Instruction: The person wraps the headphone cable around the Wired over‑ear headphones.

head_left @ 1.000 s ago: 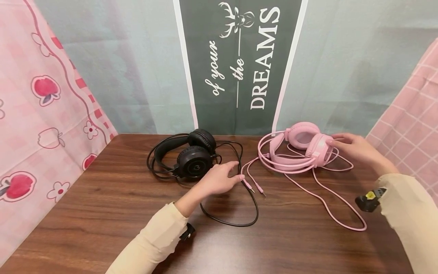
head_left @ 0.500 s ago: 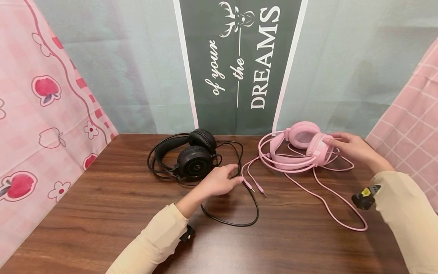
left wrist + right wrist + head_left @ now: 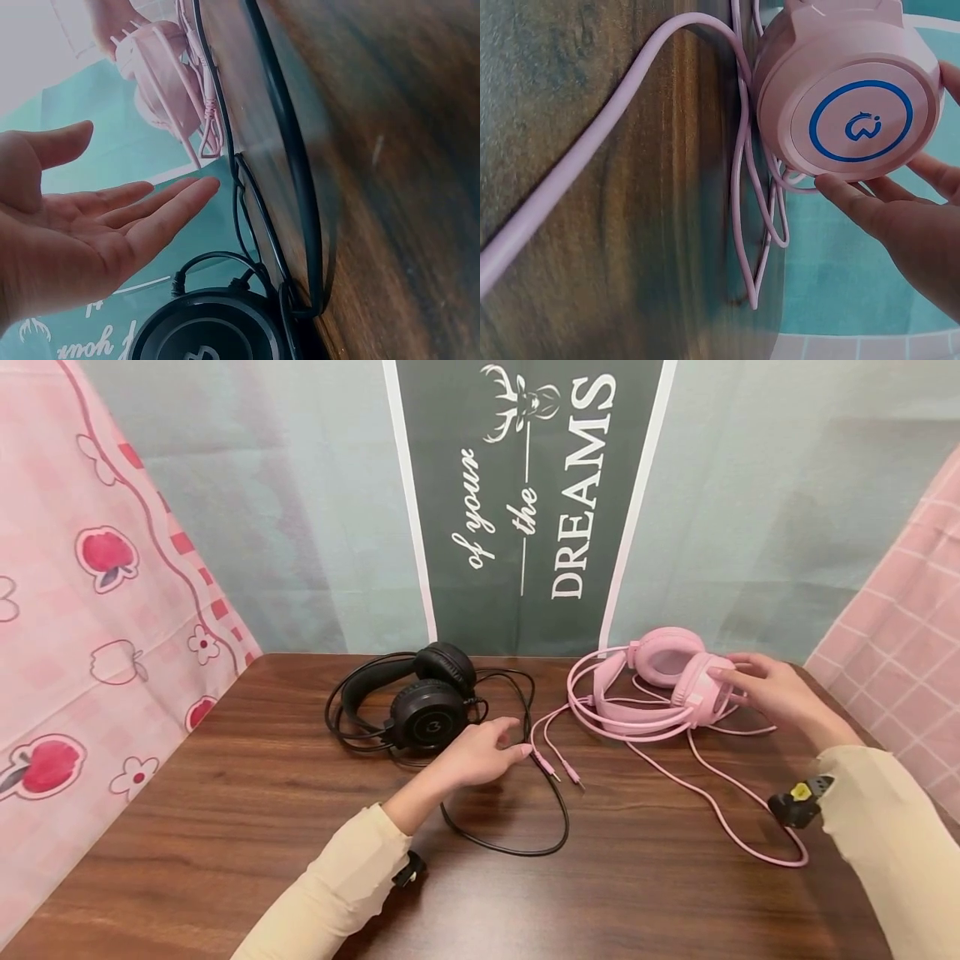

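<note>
Pink headphones (image 3: 645,718) lie on the right side of the wooden table, a microphone-less pair of ear cups facing up and back. My right hand (image 3: 783,697) holds the nearer right ear cup (image 3: 859,124), thumb on one side and fingers along the opposite edge. Black headphones (image 3: 429,714) rest left of centre. My left hand (image 3: 483,753) hovers in front of them with fingers extended and nothing held. Beneath and beside it runs the black cable (image 3: 564,827); in the left wrist view the fingers are apart from this cable.
Two pink plugs (image 3: 573,774) lie near the black cable at mid-table. A pink cable loop (image 3: 738,835) stretches toward the front right. Behind stands a grey-green printed cloth (image 3: 322,527), with pink cloths (image 3: 112,635) at both sides.
My right wrist has shifted slightly left and down, with the hand still at the pink ear cup. The left hand has barely moved, and both headphones stay in place.
</note>
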